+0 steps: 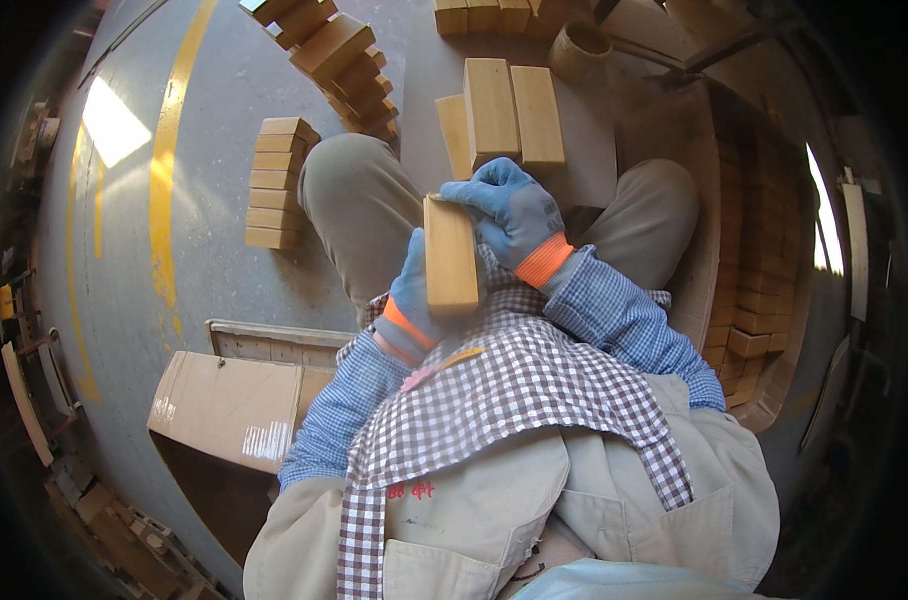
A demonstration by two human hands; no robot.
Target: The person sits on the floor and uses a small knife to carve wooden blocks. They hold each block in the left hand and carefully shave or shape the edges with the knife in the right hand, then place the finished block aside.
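A pale wooden block [451,255] is held over my lap with its long side running away from me. My left hand [414,295], in a blue-grey glove with an orange cuff, grips the block from its left and underside; the block hides part of the fingers. At the block's far end, my gloved right hand [519,210] has its fingers bent and pressed together against the top edge. Whether anything small sits between those fingertips and the wood is hidden. Just beyond my hands stand several more wooden blocks [492,110] on a grey-brown board [589,130].
Left of my knee is a short stack of blocks [274,185], with a taller, leaning stack [349,70] beyond it. A large carton [699,190] filled with blocks stands at right. An open cardboard box [224,400] is at lower left. A tape roll [580,52] lies far ahead.
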